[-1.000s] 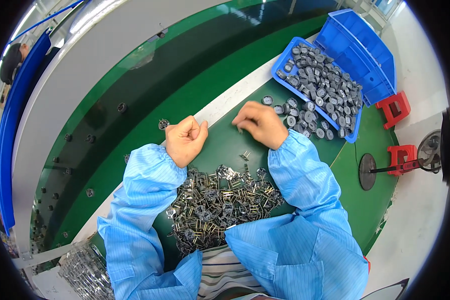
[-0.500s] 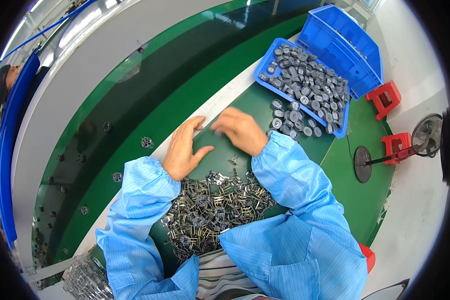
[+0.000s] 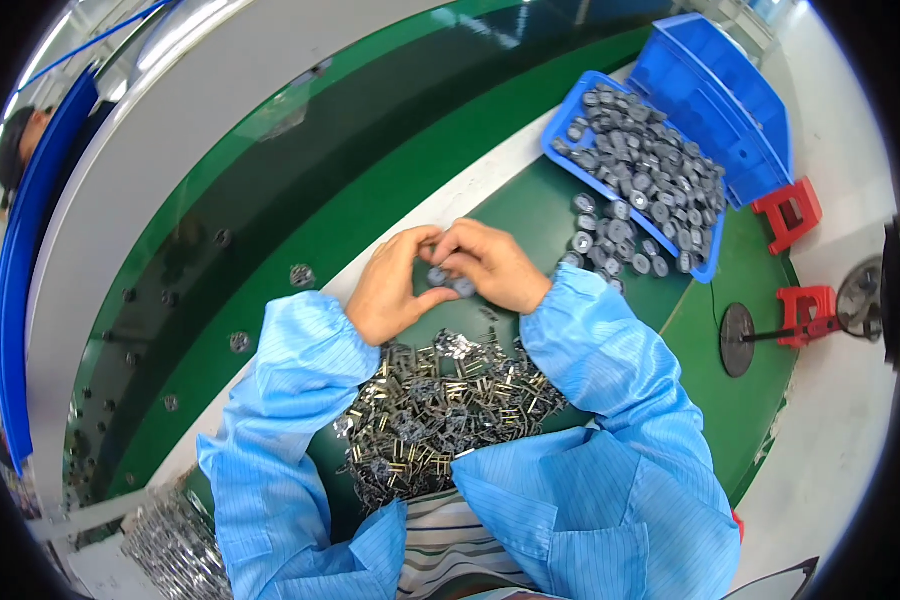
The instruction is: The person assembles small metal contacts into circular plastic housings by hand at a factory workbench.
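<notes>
My left hand (image 3: 388,288) and my right hand (image 3: 497,268) meet over the green table, fingers curled in. Between them are small grey round plastic housings (image 3: 463,287); at least two show, partly hidden by fingers. My left thumb presses against one from the near side, and my right fingers close on them from the right. Just below my hands lies a heap of small metal-and-black parts with brass-coloured pins (image 3: 440,410). One dark loose piece (image 3: 488,314) rests between the heap and my right hand.
A blue bin (image 3: 620,180) full of grey housings tilts at the far right, with several loose housings (image 3: 610,235) beside it. Another blue bin (image 3: 715,110) stands behind. Across a white edge (image 3: 460,190) runs a green belt (image 3: 350,200) with scattered parts. Red stools (image 3: 790,215) and a fan (image 3: 860,298) stand right.
My right hand has moved to my left hand, and both now close around grey housings. The whole view has shifted slightly, moving the bins to the right.
</notes>
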The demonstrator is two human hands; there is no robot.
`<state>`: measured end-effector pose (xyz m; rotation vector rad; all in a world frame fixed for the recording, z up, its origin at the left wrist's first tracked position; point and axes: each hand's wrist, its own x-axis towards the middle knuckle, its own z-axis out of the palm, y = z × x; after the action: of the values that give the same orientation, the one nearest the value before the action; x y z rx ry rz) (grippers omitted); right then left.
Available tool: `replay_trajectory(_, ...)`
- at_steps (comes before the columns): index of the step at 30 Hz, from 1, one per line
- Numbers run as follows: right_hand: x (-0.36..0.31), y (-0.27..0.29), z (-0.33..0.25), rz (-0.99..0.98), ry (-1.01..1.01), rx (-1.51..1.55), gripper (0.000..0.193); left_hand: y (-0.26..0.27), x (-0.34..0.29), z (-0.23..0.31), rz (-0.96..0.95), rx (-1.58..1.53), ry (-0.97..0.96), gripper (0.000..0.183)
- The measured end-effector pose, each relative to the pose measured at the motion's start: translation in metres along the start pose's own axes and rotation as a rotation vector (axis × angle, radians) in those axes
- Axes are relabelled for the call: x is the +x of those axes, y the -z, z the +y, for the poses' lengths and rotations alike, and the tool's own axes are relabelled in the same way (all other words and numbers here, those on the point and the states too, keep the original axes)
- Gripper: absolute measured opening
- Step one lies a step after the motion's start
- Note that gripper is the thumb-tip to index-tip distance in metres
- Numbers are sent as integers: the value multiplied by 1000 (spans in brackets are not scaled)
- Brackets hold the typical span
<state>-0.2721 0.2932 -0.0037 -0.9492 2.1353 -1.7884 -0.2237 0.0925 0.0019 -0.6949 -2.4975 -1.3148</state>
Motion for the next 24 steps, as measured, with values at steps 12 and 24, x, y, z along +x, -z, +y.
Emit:
replay_trajectory(12, 12, 41, 9, 323, 113, -546, 12, 14, 1, 9, -109, 161, -11, 54)
replay_trajectory(24, 0, 17, -11, 154, 145, -677, 11, 16, -2, -4, -162, -7, 54, 39)
